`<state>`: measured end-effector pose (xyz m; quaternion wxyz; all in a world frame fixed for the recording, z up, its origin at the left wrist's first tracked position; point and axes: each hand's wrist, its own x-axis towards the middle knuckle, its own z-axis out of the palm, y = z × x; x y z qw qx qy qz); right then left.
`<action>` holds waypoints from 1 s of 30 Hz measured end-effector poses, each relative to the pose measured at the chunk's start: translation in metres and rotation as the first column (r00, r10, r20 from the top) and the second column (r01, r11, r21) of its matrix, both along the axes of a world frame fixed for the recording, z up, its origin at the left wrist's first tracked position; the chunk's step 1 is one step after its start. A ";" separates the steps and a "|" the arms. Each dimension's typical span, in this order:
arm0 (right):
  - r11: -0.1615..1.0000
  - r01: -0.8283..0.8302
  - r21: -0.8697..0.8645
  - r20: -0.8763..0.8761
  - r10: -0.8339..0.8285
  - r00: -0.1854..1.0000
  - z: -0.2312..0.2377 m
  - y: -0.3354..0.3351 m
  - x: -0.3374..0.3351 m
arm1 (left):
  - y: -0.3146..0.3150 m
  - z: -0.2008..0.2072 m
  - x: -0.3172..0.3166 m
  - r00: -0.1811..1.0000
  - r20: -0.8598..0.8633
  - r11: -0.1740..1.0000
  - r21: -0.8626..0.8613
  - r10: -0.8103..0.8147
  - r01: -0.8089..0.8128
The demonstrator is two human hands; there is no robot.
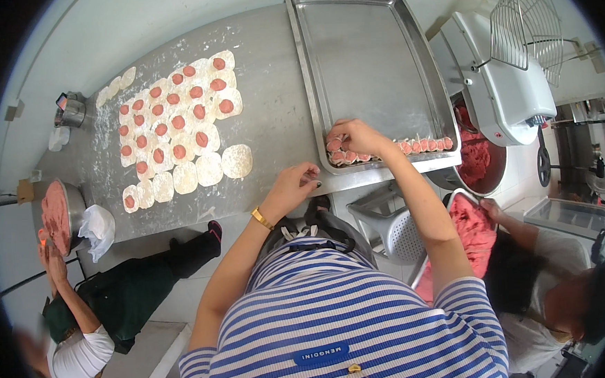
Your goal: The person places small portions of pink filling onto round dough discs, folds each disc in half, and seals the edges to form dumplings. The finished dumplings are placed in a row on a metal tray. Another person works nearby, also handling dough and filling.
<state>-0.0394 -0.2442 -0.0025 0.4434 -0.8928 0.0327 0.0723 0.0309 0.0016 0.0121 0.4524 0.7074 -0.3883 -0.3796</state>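
My right hand [358, 137] reaches into the near left corner of a large metal tray [384, 172]. Its fingers are closed on a small open-topped dumpling [334, 145] with pink filling, partly hidden by the hand. A row of similar dumplings [424, 145] lines the tray's near side, some behind my right wrist. My left hand [295, 186], with a gold bracelet at the wrist, hovers by the table's front edge. Its fingers are loosely bent and apart, with nothing seen in them. Left of it, round dough wrappers [185, 177] lie in overlapping rows, most topped with pink filling [202, 139].
A floured steel table [268, 73] bears the wrappers and tray. At right stand a white machine [497, 80] and a bowl of pink meat [477, 157]; a person there holds a tub of meat [468, 227]. Another person at left handles a meat-filled bowl [75, 210]. A grey stool [380, 219] stands below.
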 end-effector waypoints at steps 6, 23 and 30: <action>0.933 0.197 0.301 0.043 -0.220 0.975 0.015 -0.009 0.001 | 0.000 -0.002 0.010 0.983 -0.013 0.983 -0.009 0.184 -0.184; 0.999 0.018 -0.047 -0.007 -0.018 1.000 0.047 0.029 -0.005 | 0.050 -0.047 0.006 0.804 0.450 0.913 -0.075 0.389 -0.400; 0.921 -0.199 -0.335 -0.205 0.135 0.969 0.039 0.026 -0.004 | 0.053 -0.048 0.009 0.818 0.416 0.911 -0.066 0.397 -0.408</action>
